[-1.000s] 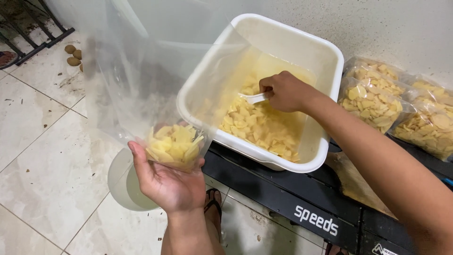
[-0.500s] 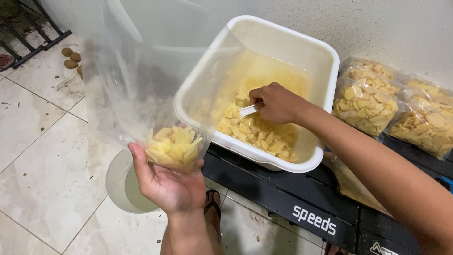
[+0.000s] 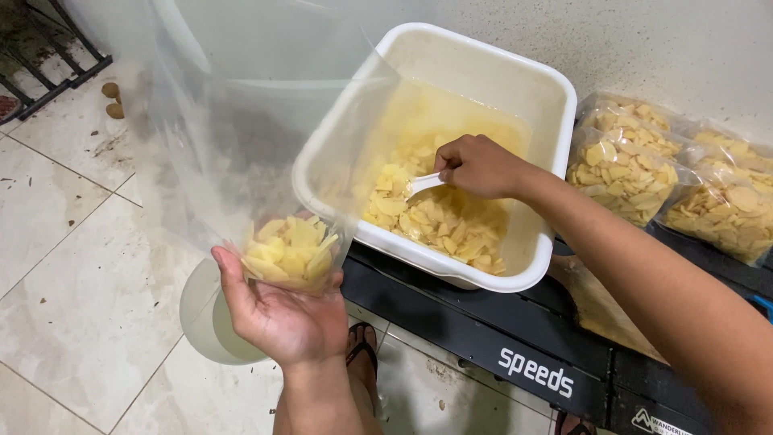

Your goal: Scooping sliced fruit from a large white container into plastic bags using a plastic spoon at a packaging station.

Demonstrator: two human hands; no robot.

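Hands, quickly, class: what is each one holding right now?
Left hand: open, cupping the clear bag of chips.
Right hand: closed on the white scoop.

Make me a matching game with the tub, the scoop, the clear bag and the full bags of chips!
Things:
1. white tub
2. white scoop
3. clear bag
4. filled bags

Places:
A. resting on the left hand
B. on the black platform
C. beside the tub, by the wall
D. in the right hand

Pairs: 1-B, 2-D, 3-A, 4-C
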